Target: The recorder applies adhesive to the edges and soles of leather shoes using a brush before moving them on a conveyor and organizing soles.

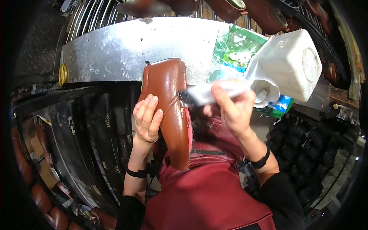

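Observation:
A brown leather shoe (pixel 170 126) is held on its side over my lap, its toe pointing down toward my apron. My left hand (pixel 147 119) is closed around it from the left, the fingers lying against the leather upper. In my right hand (pixel 235 109) is a brush (pixel 201 94) with a whitish handle and dark bristles, slightly blurred. The bristle end meets the shoe's right edge at mid-length, where the upper borders the sole side. Along that edge runs a pink strip (pixel 189 128). The sole's underside faces right and is mostly hidden.
A metal worktop (pixel 103 53) lies ahead. At its right stand a tilted white plastic jug (pixel 285 63) and a green printed bag (pixel 239 46). Other brown shoes (pixel 260 15) rest on a rack beyond. Black soles (pixel 303 153) are piled at right. Yellow-handled scissors (pixel 62 74) hang at left.

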`<act>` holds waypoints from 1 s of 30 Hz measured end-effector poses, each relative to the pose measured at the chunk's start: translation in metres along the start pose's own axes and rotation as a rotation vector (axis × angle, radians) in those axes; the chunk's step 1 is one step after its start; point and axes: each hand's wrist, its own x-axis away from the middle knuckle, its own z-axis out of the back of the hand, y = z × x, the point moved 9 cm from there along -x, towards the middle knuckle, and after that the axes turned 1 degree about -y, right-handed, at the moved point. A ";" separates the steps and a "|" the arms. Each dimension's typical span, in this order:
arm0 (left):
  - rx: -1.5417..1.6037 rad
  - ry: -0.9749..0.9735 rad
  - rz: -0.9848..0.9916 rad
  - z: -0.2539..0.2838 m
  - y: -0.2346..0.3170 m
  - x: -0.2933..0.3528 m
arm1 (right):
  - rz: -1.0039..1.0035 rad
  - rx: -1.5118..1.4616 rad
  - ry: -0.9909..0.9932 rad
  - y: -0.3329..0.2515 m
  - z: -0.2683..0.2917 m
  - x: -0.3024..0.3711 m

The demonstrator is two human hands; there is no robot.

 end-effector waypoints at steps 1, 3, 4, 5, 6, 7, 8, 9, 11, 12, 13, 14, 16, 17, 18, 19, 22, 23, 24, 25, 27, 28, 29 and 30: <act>0.000 -0.001 0.000 0.001 0.000 0.001 | 0.063 0.036 -0.027 -0.001 -0.003 -0.018; 0.008 0.007 -0.007 0.001 0.000 0.003 | 0.045 -0.016 0.014 0.005 -0.006 -0.053; 0.016 0.023 0.006 0.001 -0.001 0.003 | 0.056 -0.008 0.020 0.005 -0.005 -0.066; 0.016 0.037 0.021 0.002 -0.002 0.002 | 0.058 0.020 0.026 0.007 -0.004 -0.077; 0.016 0.044 0.017 0.003 -0.001 0.000 | 0.058 0.047 0.033 0.007 -0.003 -0.082; 0.016 0.030 0.023 0.004 0.000 -0.001 | 0.059 0.051 0.028 0.007 -0.003 -0.078; 0.015 0.015 0.031 0.005 0.001 -0.001 | 0.025 0.026 0.017 0.010 -0.001 -0.072; 0.012 0.018 0.036 0.006 0.001 -0.002 | -0.012 0.001 0.006 0.012 0.000 -0.065; 0.036 0.014 0.031 0.008 0.001 -0.007 | -0.059 0.022 -0.062 0.004 -0.001 -0.033; 0.047 0.036 0.031 0.009 0.002 -0.012 | -0.099 0.040 -0.120 0.002 -0.002 -0.014; 0.017 0.032 0.024 0.008 0.003 -0.015 | -0.070 0.067 -0.225 -0.005 -0.002 0.007; 0.024 0.036 0.038 0.009 0.002 -0.015 | -0.012 0.161 -0.289 -0.018 -0.008 0.023; 0.031 0.034 0.049 0.010 0.001 -0.014 | 0.214 0.318 -0.432 -0.047 -0.028 0.050; 0.024 0.030 0.057 0.010 0.001 -0.014 | 0.383 0.380 -0.509 -0.060 -0.037 0.067; 0.018 0.025 0.065 0.009 0.001 -0.013 | 0.451 0.381 -0.553 -0.064 -0.044 0.083; 0.020 0.021 0.054 0.007 0.002 -0.016 | 0.525 0.385 -0.591 -0.070 -0.049 0.103; 0.008 0.026 0.047 0.011 0.005 -0.018 | 0.423 0.502 -0.661 -0.078 -0.057 0.134; 0.001 0.027 0.042 0.012 0.007 -0.021 | 0.409 0.536 -0.655 -0.080 -0.054 0.138; 0.008 0.008 0.053 0.013 0.008 -0.024 | 0.469 0.461 -0.621 -0.084 -0.045 0.130; 0.023 -0.013 0.066 0.012 0.010 -0.025 | 0.523 0.387 -0.581 -0.087 -0.038 0.122; 0.021 -0.029 0.082 0.013 0.012 -0.031 | 0.061 0.104 -0.175 -0.070 -0.013 0.097; 0.001 -0.030 0.097 0.014 0.013 -0.037 | 0.018 0.073 -0.139 -0.064 -0.012 0.084; -0.018 -0.030 0.113 0.016 0.014 -0.042 | -0.026 0.042 -0.103 -0.059 -0.010 0.077; 0.011 -0.041 0.139 0.017 0.015 -0.045 | -0.026 0.043 -0.106 -0.061 -0.010 0.078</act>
